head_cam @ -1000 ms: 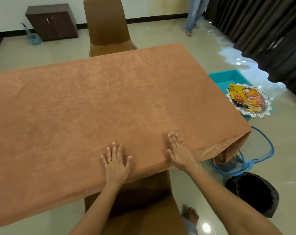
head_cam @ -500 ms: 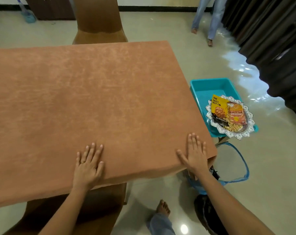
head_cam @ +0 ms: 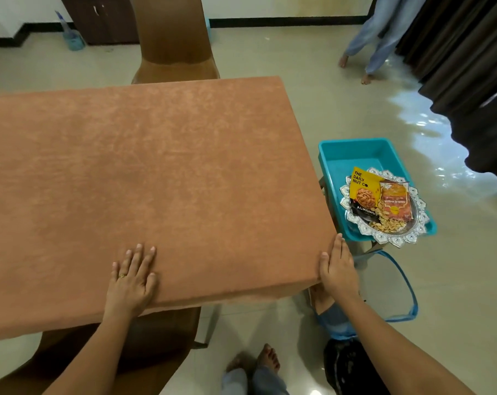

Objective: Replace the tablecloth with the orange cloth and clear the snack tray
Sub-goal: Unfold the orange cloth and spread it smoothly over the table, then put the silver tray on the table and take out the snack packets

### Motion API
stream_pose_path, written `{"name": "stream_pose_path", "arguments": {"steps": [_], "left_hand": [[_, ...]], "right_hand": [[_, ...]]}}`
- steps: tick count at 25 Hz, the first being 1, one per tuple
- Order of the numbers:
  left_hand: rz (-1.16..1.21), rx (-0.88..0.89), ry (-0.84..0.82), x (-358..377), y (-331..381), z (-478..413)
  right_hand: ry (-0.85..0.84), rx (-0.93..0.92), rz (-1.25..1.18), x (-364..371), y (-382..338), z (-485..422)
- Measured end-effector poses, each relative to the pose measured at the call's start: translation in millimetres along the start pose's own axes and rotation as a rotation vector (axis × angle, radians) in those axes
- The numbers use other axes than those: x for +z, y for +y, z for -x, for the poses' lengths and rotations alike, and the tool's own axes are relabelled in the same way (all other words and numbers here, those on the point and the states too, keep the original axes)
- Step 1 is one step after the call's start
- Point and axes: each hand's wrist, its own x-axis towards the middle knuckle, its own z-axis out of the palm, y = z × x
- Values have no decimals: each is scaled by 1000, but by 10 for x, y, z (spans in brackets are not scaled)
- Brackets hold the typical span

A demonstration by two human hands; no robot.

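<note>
Along the near edge of the spread cloth (head_cam: 156,172), the left hand (head_cam: 131,277) presses down, fingers straight; the right hand (head_cam: 338,269) lies flat on its corner. Rightward, the tray (head_cam: 398,240) with snack packets rests on a bin (head_cam: 355,161).

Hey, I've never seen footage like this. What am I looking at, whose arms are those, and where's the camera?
There is no machine here. The camera sits on a person's head, looking forward and down, so both arms are their own. The left hand lies flat on the orange cloth covering the table. The right hand rests flat at its near corner. Neither holds anything. Beside the table, lower down, a silver tray with snack packets sits on a teal tub.
</note>
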Motion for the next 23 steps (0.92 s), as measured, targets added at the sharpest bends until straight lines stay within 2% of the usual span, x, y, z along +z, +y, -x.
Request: {"name": "stream_pose_path", "arguments": {"steps": [5, 7, 11, 13, 16, 20, 23], "left_hand": [[63, 24, -41, -139, 657, -119], [78, 110, -77, -179, 1090, -270], [206, 238, -117, -278, 1927, -590], [207, 331, -152, -284, 2368, -757], [219, 381, -175, -282, 2639, -836], [225, 411, -172, -202, 3173, -1035], [373, 484, -117, -221, 3634, -1253]], "right_hand": [[6, -35, 210, -65, -100, -83], [26, -175, 215, -68, -286, -115], [-121, -393, 213, -29, -598, -247], [-182, -383, 247, -21, -524, -307], [-259, -428, 227, 54, -528, -251], [-153, -410, 59, -116, -282, -438], [-41, -232, -69, -347, 110, -777]]}}
